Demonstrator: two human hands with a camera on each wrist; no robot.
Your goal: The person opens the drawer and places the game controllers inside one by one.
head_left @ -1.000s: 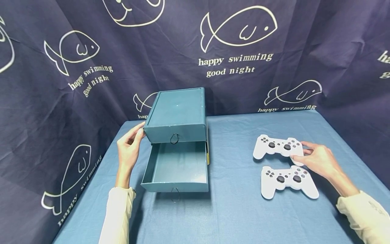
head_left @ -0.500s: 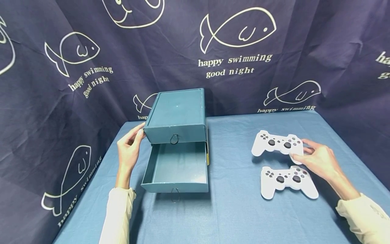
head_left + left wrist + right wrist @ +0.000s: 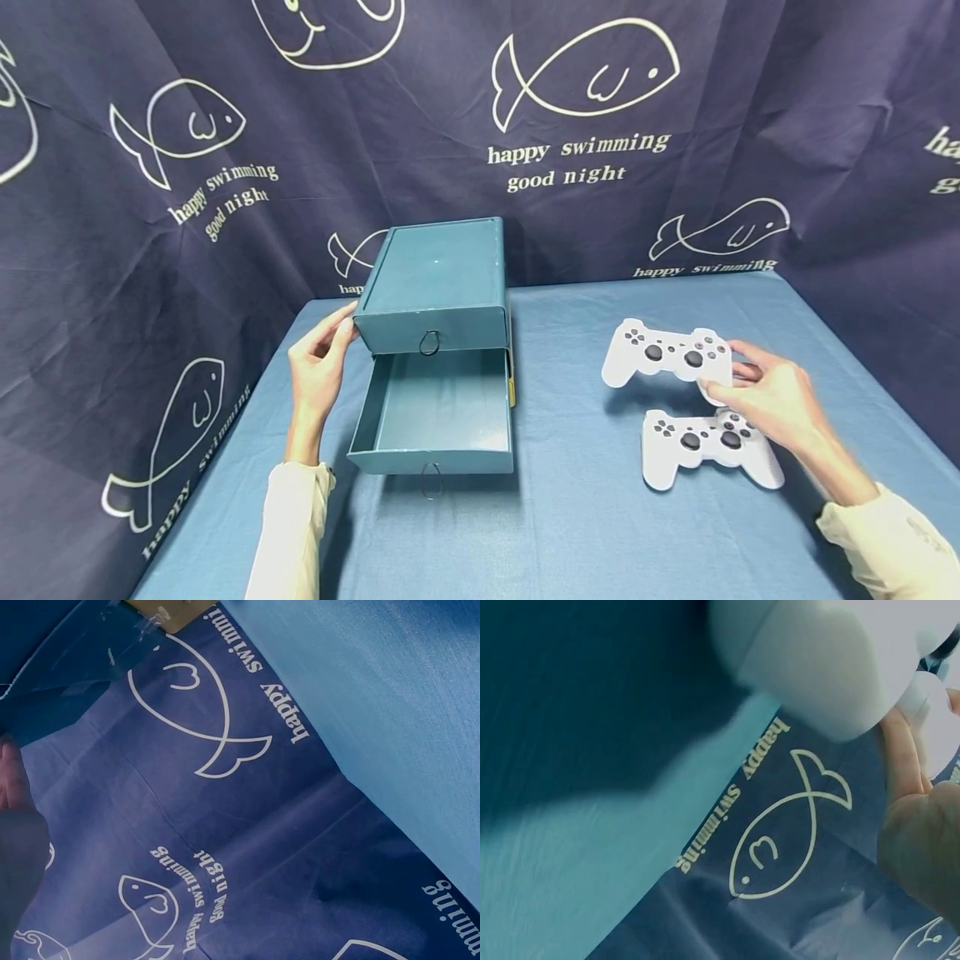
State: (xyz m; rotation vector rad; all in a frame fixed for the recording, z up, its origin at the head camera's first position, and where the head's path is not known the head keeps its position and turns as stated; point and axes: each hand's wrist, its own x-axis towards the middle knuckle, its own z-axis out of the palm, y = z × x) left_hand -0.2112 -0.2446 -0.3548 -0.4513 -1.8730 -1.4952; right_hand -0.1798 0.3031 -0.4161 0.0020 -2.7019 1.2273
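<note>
My right hand (image 3: 776, 400) pinches the right grip of a white game controller (image 3: 667, 354), thumb on top and fingers behind. The controller is raised off the table with its shadow below. A second white controller (image 3: 701, 446) lies just nearer, its upper right corner partly hidden by my right hand. My left hand (image 3: 318, 354) rests its fingertips against the left side of a teal two-drawer box (image 3: 435, 267), near the front corner. In the left wrist view, the fingers (image 3: 13, 776) touch the box's wall. The lower drawer (image 3: 442, 404) is pulled out and holds nothing.
A blue cloth (image 3: 577, 500) covers the table. Dark blue fabric (image 3: 585, 225) printed with white fish hangs behind and on both sides. Wire loop pulls hang on both drawer fronts; the upper drawer (image 3: 397, 333) is closed. A yellow strip (image 3: 512, 392) shows at the box's right side.
My right hand has lifted the farther controller off the table and moved it a little to the left. My left hand, the box and the nearer controller have stayed put.
</note>
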